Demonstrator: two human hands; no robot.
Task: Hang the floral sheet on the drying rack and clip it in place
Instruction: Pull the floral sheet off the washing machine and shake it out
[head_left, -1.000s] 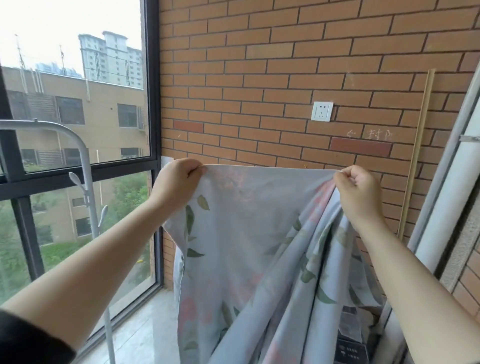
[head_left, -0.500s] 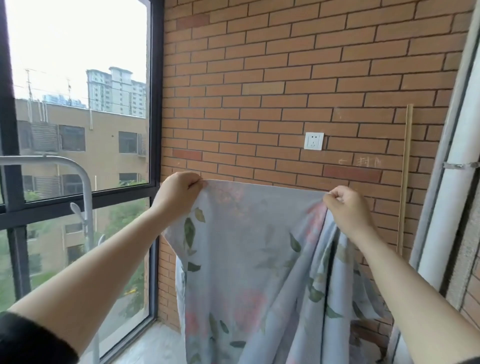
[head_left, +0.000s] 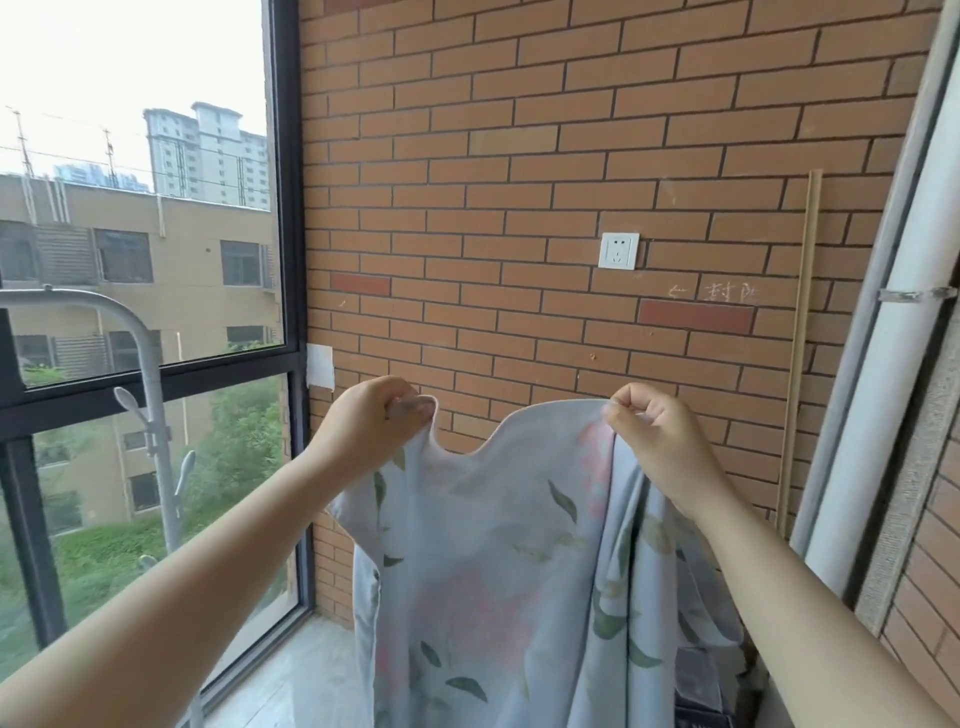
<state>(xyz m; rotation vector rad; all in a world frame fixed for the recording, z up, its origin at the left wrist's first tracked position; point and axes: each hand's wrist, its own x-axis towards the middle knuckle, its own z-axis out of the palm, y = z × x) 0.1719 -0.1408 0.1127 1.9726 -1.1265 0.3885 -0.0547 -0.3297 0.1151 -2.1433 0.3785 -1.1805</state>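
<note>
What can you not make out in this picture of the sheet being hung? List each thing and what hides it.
Head view only.
Floral sheet: lower part cut off by the bottom edge.
Drying rack: only a curved bar and post show; the rest lies past the left edge.
Clips: none in view.
Dark object: mostly behind the sheet.
Chalk marks: too faint to read.

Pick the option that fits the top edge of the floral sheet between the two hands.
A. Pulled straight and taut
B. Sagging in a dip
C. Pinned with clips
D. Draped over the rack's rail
B: the floral sheet dips between the left hand and the right hand, both gripping its edge, while the rack stands apart by the window.
</note>
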